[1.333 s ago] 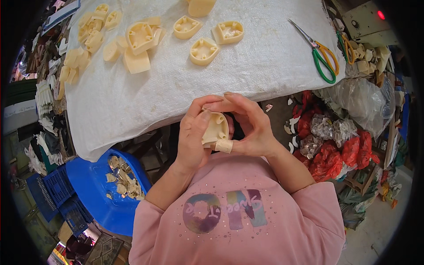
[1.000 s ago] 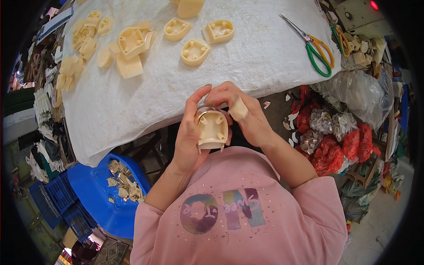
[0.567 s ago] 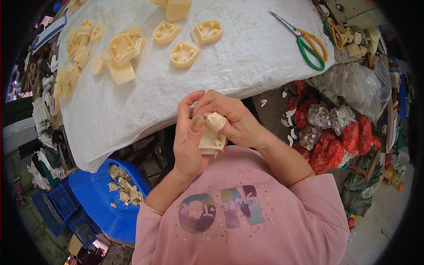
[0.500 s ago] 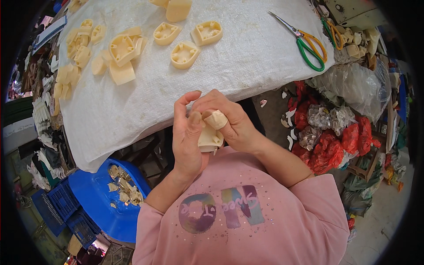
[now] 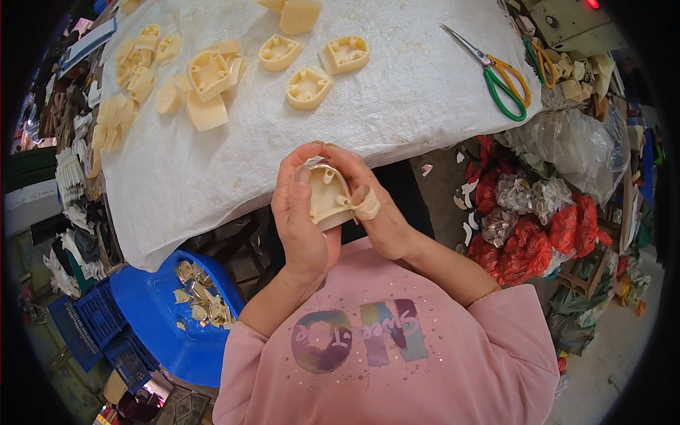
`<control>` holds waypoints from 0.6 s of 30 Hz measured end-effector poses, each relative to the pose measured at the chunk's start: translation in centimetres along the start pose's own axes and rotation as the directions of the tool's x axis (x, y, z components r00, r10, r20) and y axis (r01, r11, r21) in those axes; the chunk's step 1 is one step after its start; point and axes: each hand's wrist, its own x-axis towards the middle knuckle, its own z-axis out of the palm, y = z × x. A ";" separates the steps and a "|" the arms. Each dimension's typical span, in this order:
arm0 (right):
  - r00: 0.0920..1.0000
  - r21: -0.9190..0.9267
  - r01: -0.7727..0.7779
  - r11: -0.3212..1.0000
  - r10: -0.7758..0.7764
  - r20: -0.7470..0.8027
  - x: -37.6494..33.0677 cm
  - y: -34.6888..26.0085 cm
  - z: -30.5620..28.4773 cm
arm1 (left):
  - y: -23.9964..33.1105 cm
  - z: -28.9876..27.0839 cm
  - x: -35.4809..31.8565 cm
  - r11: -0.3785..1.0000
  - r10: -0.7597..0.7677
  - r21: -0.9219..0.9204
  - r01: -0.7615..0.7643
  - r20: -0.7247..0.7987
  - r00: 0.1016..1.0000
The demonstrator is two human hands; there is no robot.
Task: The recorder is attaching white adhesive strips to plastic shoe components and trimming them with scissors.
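Between my hands, in front of my chest at the table's near edge, is a cream plastic shell (image 5: 328,193) with a rounded top and small posts inside. My left hand (image 5: 301,212) is closed round its left side, the thumb on the rim. My right hand (image 5: 372,202) grips its right side; a pale wrap covers the right thumb. Fingertips of both hands meet at the far rim. On the table beyond lie similar cream shells (image 5: 309,88), some open side up with posts showing, others stacked in a pile (image 5: 209,74) farther left.
A white woven sheet covers the table (image 5: 418,99). Scissors (image 5: 503,78) with green and yellow handles lie at its right. A blue tub (image 5: 152,301) with shiny pieces stands lower left. Red bags (image 5: 528,244) and clear plastic bags (image 5: 567,145) crowd the right side.
The shell has turned so that its open inside with posts now faces up. My right thumb has moved off its top to the right edge. The view has shifted slightly.
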 end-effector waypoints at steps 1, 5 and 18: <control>1.000 0.002 0.001 1.000 -0.001 0.004 0.0 0.0 -0.1 | 0.0 0.1 0.0 0.999 0.011 -0.047 -0.011 0.006 1.000; 0.991 -0.034 0.134 0.990 -0.133 0.020 0.5 0.2 -0.5 | -0.9 -0.1 -0.3 0.998 0.058 -0.018 -0.058 -0.001 0.998; 0.939 -0.488 0.297 0.821 -0.158 0.306 1.0 -1.7 -2.4 | -0.1 -0.7 -0.5 0.996 -0.017 -0.082 0.034 0.200 0.980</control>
